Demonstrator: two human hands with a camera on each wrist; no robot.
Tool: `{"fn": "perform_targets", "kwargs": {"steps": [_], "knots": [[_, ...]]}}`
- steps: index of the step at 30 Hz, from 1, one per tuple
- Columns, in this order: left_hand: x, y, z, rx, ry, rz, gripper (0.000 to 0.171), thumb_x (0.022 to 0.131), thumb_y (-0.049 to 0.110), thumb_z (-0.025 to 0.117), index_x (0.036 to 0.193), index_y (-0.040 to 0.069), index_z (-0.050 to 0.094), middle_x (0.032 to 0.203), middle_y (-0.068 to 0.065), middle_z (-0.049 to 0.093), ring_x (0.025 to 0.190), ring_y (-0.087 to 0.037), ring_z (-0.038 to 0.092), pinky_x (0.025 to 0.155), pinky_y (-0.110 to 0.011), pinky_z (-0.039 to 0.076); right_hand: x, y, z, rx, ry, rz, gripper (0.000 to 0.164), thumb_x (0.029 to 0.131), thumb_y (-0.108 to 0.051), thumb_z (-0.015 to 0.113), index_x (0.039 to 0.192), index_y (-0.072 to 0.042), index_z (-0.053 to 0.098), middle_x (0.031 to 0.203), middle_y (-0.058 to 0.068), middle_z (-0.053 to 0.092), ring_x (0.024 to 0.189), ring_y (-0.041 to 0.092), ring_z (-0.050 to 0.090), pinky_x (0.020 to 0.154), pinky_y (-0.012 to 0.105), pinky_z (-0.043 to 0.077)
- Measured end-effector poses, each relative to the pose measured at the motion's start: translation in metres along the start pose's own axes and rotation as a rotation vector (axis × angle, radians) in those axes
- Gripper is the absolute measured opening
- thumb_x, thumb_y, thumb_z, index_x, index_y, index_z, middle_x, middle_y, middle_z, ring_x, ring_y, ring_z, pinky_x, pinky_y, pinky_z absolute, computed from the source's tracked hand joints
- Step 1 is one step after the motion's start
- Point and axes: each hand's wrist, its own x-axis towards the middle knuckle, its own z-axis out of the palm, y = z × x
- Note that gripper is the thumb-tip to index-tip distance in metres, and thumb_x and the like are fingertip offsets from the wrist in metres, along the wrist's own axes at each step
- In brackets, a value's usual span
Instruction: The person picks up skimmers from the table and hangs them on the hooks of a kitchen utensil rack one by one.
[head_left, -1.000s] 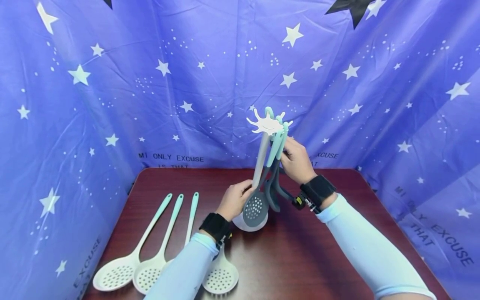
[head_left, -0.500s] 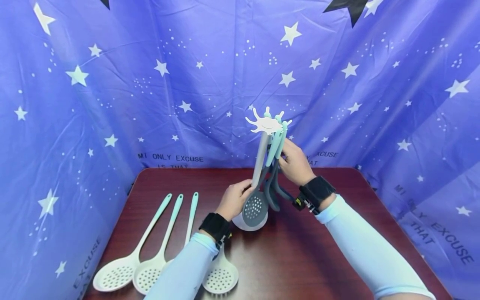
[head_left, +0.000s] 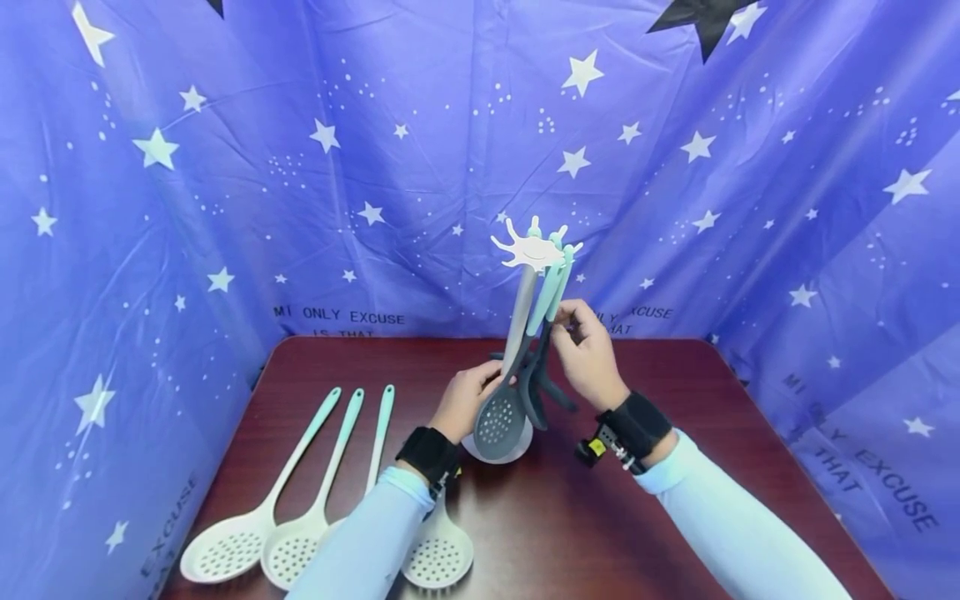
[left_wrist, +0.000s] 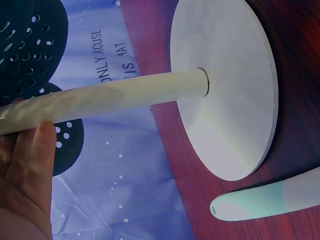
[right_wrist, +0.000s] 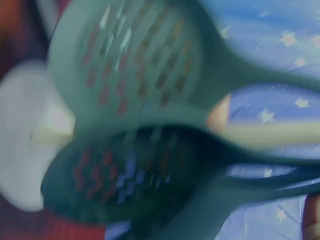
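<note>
Stand held in the left fingers, hanging utensils at the right

The left hand is curled round the stand's post, below the hooked crown and above the round base. The right hand has bent fingers, thumb and forefinger tips just beside the hanging turquoise handles; whether they pinch one, I cannot tell. Dark heads hang below those fingertips, and the dark slotted spoon hangs just beside the left fingertips.

The step looks like handling these utensils on a steadied stand. It would go best with a firm left grip, the right fingertips working one handle at a time, near its hook, without sideways tugging.

The dark heads overlap below the right fingers, so neighbours may swing or catch. Pale skimmers lie on the table, leftward of the left fingers and nearer the person, partly hidden by the left sleeve. A starry curtain hangs beyond both hands' fingers.
</note>
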Motion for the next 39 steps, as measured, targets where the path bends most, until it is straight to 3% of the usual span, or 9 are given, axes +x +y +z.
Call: {"fn": "perform_targets", "kwargs": {"steps": [4,8,14,19,23,26,30,35,39], "knots": [[-0.002,0.000,-0.002,0.004,0.018,-0.002,0.020,0.103,0.036,0.064,0.119,0.027,0.072,0.099,0.009,0.074,0.086,-0.007,0.066,0.080,-0.032,0.053,-0.009,-0.003,0.009,0.108,-0.047,0.093,0.020,0.098,0.002,0.054,0.118,0.002,0.060,0.106,0.017,0.065,0.092,0.017,0.063,0.078,0.022,0.051],[-0.005,0.000,-0.004,0.006,0.017,-0.015,0.020,0.103,0.035,0.063,0.118,0.026,0.071,0.101,0.008,0.075,0.087,-0.007,0.068,0.080,-0.032,0.055,-0.020,0.003,0.021,0.110,-0.143,0.159,0.022,0.099,-0.003,0.062,0.120,0.000,0.056,0.103,0.016,0.065,0.091,0.019,0.064,0.081,0.025,0.054],[-0.009,-0.002,-0.007,0.021,-0.010,-0.014,0.017,0.104,0.031,0.061,0.115,0.023,0.071,0.101,0.006,0.075,0.085,-0.008,0.067,0.078,-0.031,0.053,-0.032,0.012,0.043,0.085,-0.114,0.283,0.022,0.098,-0.016,0.074,0.113,-0.006,0.061,0.091,0.009,0.068,0.079,0.023,0.066,0.070,0.030,0.055],[-0.013,-0.003,-0.011,-0.038,-0.103,-0.008,0.017,0.107,0.024,0.058,0.120,0.019,0.067,0.113,0.001,0.074,0.097,-0.012,0.068,0.085,-0.034,0.054,-0.037,0.012,0.051,0.096,-0.088,0.285,0.019,0.098,-0.015,0.073,0.108,-0.003,0.062,0.086,0.019,0.070,0.074,0.035,0.067,0.064,0.030,0.054],[-0.018,-0.005,-0.018,-0.134,-0.158,-0.021,0.033,0.107,0.015,0.058,0.140,0.015,0.059,0.129,-0.004,0.069,0.118,-0.016,0.066,0.100,-0.034,0.053,-0.038,0.007,0.054,0.067,-0.074,0.250,0.019,0.098,-0.015,0.074,0.103,-0.003,0.060,0.078,0.023,0.065,0.065,0.027,0.061,0.059,0.027,0.048],[-0.022,-0.008,-0.027,-0.133,-0.159,-0.059,0.044,0.105,0.011,0.061,0.149,0.014,0.052,0.137,-0.005,0.064,0.124,-0.017,0.063,0.104,-0.032,0.051,-0.038,0.014,0.056,0.052,-0.055,0.241,0.023,0.097,-0.021,0.075,0.102,-0.005,0.059,0.076,0.020,0.064,0.064,0.021,0.062,0.058,0.028,0.050],[-0.027,-0.013,-0.054,-0.030,-0.103,-0.081,0.041,0.102,0.010,0.066,0.142,0.010,0.058,0.131,-0.008,0.067,0.115,-0.020,0.067,0.101,-0.036,0.053,-0.036,0.025,0.054,0.043,-0.029,0.253,0.028,0.097,-0.025,0.076,0.102,-0.006,0.057,0.078,0.020,0.066,0.068,0.031,0.067,0.060,0.030,0.054],[-0.040,-0.030,-0.107,0.184,-0.028,-0.113,0.038,0.098,0.009,0.069,0.136,0.004,0.060,0.122,-0.016,0.069,0.112,-0.030,0.067,0.099,-0.047,0.052,-0.029,0.007,0.051,0.057,-0.045,0.274,0.023,0.099,-0.015,0.073,0.105,0.000,0.056,0.084,0.029,0.067,0.075,0.044,0.069,0.064,0.031,0.057],[-0.063,-0.055,-0.147,0.371,-0.021,-0.239,0.044,0.097,0.009,0.066,0.139,0.002,0.056,0.128,-0.021,0.064,0.117,-0.038,0.062,0.100,-0.053,0.050,-0.030,-0.013,0.049,0.044,-0.066,0.265,0.020,0.099,-0.012,0.071,0.104,0.000,0.055,0.085,0.031,0.066,0.076,0.045,0.068,0.065,0.033,0.057]]}}
